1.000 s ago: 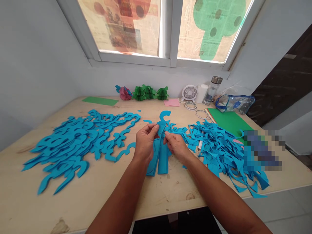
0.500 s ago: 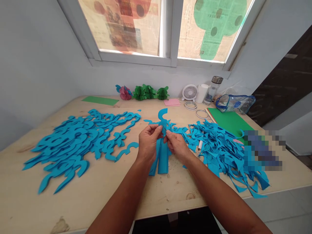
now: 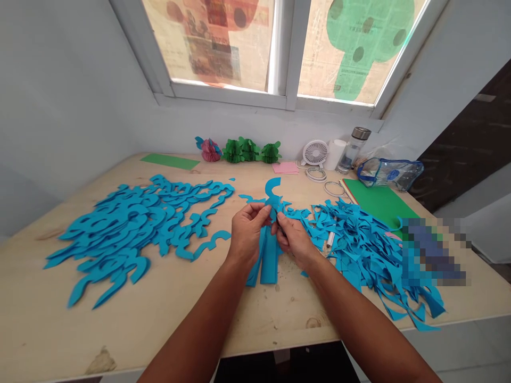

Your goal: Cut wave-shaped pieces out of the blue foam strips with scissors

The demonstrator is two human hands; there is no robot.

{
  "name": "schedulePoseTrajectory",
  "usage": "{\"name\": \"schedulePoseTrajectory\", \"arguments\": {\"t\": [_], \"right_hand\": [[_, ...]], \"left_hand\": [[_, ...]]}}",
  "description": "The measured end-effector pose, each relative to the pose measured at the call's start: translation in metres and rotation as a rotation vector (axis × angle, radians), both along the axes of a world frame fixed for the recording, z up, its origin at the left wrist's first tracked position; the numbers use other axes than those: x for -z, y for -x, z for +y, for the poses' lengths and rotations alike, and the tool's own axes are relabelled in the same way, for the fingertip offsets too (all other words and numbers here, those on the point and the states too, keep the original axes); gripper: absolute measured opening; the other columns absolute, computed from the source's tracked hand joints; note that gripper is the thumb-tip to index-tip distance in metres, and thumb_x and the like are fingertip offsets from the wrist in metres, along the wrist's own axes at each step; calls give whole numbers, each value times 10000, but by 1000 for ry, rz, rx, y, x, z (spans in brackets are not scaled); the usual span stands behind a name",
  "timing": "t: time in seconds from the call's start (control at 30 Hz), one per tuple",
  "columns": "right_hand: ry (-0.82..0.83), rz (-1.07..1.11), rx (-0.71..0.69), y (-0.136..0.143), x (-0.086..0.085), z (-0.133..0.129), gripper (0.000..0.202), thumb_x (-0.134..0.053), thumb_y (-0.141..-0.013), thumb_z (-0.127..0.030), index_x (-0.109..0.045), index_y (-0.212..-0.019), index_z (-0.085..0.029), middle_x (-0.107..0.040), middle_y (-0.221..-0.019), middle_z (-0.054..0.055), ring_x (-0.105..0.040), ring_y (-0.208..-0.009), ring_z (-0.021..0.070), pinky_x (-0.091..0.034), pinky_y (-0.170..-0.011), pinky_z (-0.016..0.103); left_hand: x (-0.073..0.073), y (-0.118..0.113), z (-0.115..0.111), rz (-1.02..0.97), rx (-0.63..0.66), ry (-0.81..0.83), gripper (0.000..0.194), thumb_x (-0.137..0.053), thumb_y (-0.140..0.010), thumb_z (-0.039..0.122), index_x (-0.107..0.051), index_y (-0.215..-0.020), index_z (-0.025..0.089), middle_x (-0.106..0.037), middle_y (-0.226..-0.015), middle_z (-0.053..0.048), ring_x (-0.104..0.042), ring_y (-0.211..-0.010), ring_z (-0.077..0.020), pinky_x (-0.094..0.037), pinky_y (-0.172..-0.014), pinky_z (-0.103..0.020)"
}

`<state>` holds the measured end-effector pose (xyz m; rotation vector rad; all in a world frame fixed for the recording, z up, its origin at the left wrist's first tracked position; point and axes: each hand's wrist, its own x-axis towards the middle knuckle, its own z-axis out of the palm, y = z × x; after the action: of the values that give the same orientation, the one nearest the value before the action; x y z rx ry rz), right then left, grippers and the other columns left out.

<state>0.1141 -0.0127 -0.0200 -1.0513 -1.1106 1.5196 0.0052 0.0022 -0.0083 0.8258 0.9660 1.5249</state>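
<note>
My left hand (image 3: 250, 227) pinches a blue paper strip (image 3: 273, 186) between thumb and fingers above the middle of the table. The strip's upper end stands free in a curved hook shape. Close against its lower part, my right hand (image 3: 294, 238) is closed, with a small dark thing partly showing at the fingers; I cannot make out what it is. Below the hands lie straight blue paper strips (image 3: 269, 260). To the left spreads a heap of wavy blue cut-outs (image 3: 120, 223), and to the right a pile of blue paper scraps (image 3: 359, 239).
A white marker (image 3: 330, 240) lies among the scraps. Green paper sheets (image 3: 383, 199), tape rolls (image 3: 316, 174), a small fan (image 3: 315, 153), a glass bottle (image 3: 353, 151) and a clear pouch (image 3: 393, 173) sit at the back right. Green paper ornaments (image 3: 247, 150) stand along the wall.
The whole view has shifted slightly, so things appear a little further right. My right fingers have shifted slightly at the strip, and a dark thing shows more plainly there. My left hand keeps its pinch.
</note>
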Motion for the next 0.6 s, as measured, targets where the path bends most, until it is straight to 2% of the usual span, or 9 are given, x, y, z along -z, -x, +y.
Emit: {"name": "schedulePoseTrajectory", "arguments": {"t": [0.6], "right_hand": [[0,46,-24,-1,2,0,523,-567,-773,-683,-558,-661,-172,-309,-365,-108,-205,-323,50,-161,-344,204]], "left_hand": [[-6,0,-3,34,-46,-6,157,-761,-629,237,-639,-681,152,-575,-578,33,-526,-552,-103,-436,-572,-245]]}}
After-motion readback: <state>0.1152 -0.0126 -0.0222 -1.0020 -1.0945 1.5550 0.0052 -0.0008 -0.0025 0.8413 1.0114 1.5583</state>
